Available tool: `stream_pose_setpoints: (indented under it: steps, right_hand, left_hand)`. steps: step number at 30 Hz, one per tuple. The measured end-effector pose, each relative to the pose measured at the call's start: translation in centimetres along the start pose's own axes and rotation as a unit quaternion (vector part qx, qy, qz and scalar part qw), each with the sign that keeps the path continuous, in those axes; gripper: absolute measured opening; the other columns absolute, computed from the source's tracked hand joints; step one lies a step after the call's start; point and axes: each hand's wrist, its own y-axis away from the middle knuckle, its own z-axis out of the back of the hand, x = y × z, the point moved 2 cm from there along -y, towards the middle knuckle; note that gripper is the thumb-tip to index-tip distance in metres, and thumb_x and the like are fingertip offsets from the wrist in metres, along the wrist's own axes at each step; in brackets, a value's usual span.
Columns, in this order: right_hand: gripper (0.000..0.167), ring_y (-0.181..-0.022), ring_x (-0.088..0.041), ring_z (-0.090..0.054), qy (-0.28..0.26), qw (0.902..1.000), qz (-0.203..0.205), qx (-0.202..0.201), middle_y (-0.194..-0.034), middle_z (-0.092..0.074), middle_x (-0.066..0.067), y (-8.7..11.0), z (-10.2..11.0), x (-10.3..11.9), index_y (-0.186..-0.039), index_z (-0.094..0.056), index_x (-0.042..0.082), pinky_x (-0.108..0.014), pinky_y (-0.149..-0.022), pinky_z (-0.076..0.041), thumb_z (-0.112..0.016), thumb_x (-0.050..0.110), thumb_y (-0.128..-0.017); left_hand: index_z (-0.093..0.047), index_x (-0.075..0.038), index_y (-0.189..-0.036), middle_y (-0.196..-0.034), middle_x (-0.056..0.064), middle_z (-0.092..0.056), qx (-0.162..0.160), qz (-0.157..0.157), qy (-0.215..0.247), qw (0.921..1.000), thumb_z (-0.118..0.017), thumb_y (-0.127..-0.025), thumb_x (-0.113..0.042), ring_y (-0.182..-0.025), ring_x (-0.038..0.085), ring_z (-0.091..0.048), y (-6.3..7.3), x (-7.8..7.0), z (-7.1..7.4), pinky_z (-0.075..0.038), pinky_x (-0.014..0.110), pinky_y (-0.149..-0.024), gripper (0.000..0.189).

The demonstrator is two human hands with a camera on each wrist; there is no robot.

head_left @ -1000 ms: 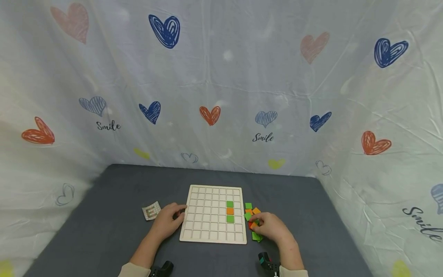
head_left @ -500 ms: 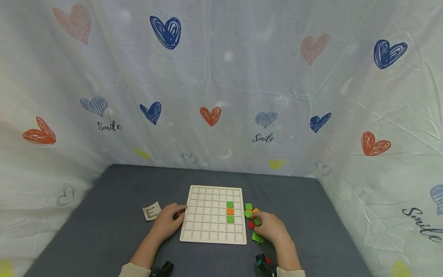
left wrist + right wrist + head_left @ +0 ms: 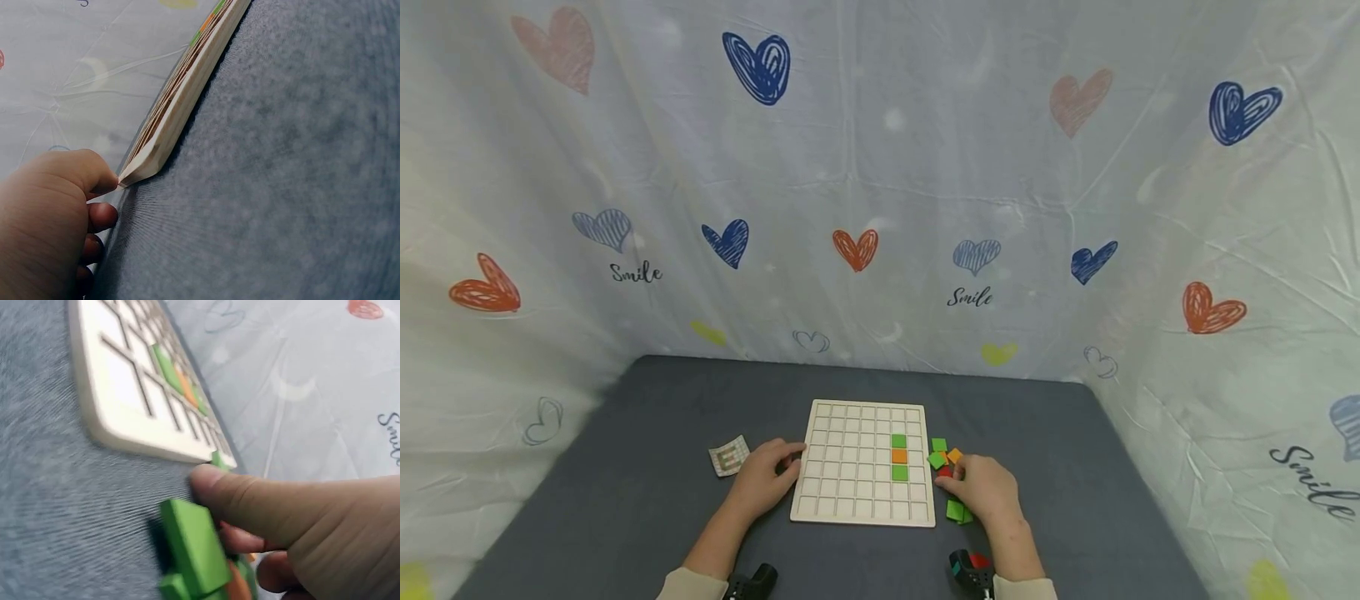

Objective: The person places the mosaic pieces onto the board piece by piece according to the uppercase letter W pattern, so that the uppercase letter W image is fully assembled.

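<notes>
A pale wooden grid board point(image 3: 846, 471) lies on the dark cloth, with a green tile point(image 3: 898, 441), an orange tile point(image 3: 899, 456) and another green tile point(image 3: 900, 473) set in one column. My left hand point(image 3: 763, 477) touches the board's left edge; the left wrist view has a fingertip right at its corner. My right hand point(image 3: 988, 490) is down among loose tiles right of the board, thumb and index apart around a red tile point(image 3: 945, 472). In the right wrist view, a thick green tile point(image 3: 197, 547) stands out below the thumb. I cannot tell whether the fingers pinch anything.
A small printed card point(image 3: 729, 456) lies left of my left hand. Loose green tiles point(image 3: 955, 510) lie nearer me; an orange tile point(image 3: 955, 456) and a green tile point(image 3: 936, 460) lie past the fingers. Something red point(image 3: 979, 561) shows beside the black right wrist camera point(image 3: 964, 567). A heart-print curtain point(image 3: 887, 167) surrounds the table.
My right hand has shifted slightly left and away from me through the loose tiles. The red tile has moved farther back, and an orange one is now out of sight. The left hand stays put.
</notes>
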Motion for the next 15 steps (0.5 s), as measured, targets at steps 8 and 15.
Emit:
stream_pose_setpoints:
  steps: [8, 15]
  right_hand:
    - [0.032, -0.056, -0.014, -0.043, -0.058, 0.9973, 0.026, 0.036, -0.066, -0.049, 0.003, -0.08, 0.59, -0.25, -0.111, -0.078, 0.016, -0.032, -0.053, -0.034, -0.087, 0.022, -0.082]
    - [0.03, -0.053, -0.014, -0.039, -0.069, 0.9958, 0.041, 0.045, -0.063, -0.047, 0.003, -0.16, 0.61, -0.52, -0.115, -0.079, 0.018, -0.031, -0.051, -0.032, -0.083, 0.017, -0.085]
  left_hand:
    - [-0.078, -0.011, -0.115, -0.073, -0.014, -0.043, 0.005, 0.006, -0.002, 1.0, -0.071, -0.094, -0.008, -0.064, 0.005, -0.037, -0.05, 0.0, 0.06, -0.036, 0.03, -0.064, 0.023]
    - [-0.078, -0.01, -0.115, -0.074, -0.015, -0.044, -0.004, -0.003, -0.001, 1.0, -0.071, -0.093, -0.008, -0.065, 0.004, -0.038, -0.01, -0.01, 0.08, -0.037, 0.03, -0.064, 0.023]
